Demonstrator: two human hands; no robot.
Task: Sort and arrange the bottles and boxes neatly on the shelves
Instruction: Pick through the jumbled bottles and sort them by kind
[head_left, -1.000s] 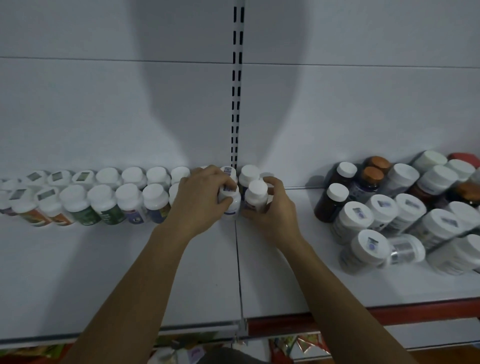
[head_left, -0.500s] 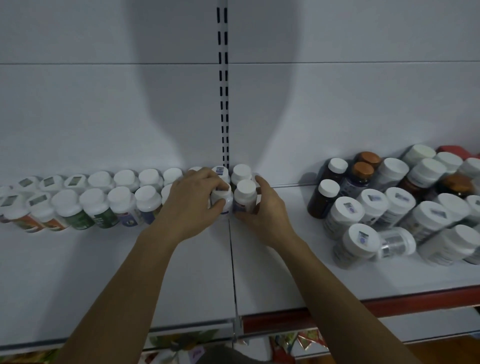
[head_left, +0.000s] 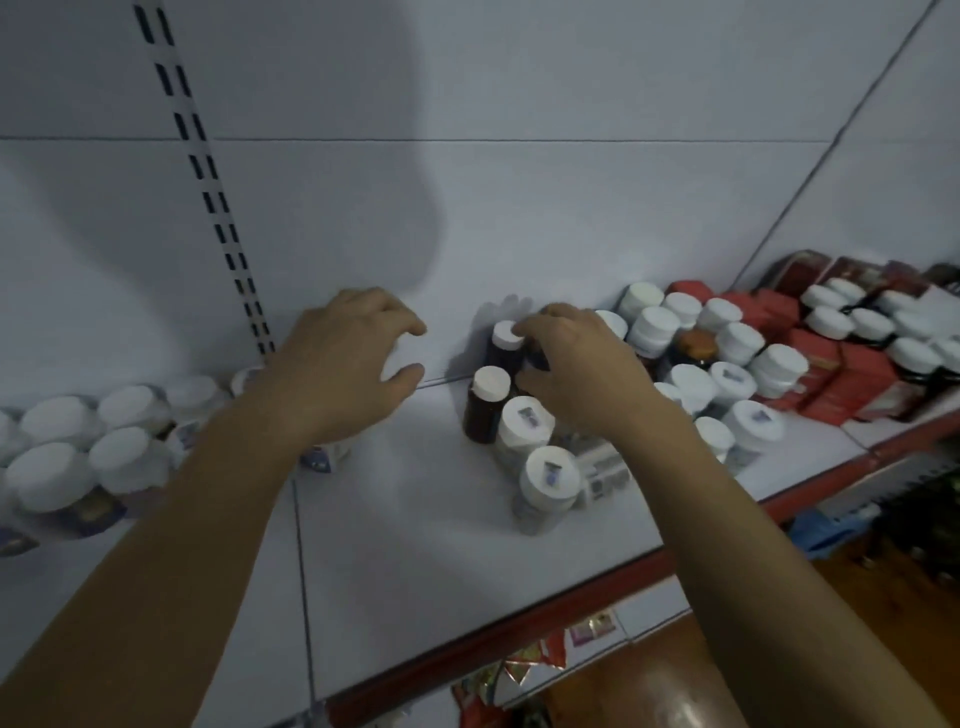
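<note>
White-capped bottles (head_left: 67, 457) stand in rows at the left of the shelf (head_left: 415, 545). My left hand (head_left: 337, 364) hovers over the rows' right end, fingers wide and loosely bent, holding nothing. Further right, my right hand (head_left: 576, 364) curls over the crowded cluster beside a dark bottle (head_left: 503, 345). I cannot tell if its fingers grip anything. Red boxes (head_left: 831, 374) lie farthest right.

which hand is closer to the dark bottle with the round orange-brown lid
Right. The right hand is just left of the dark bottle with the round orange-brown lid; the left hand is much farther left, across a bare patch of shelf.
</note>
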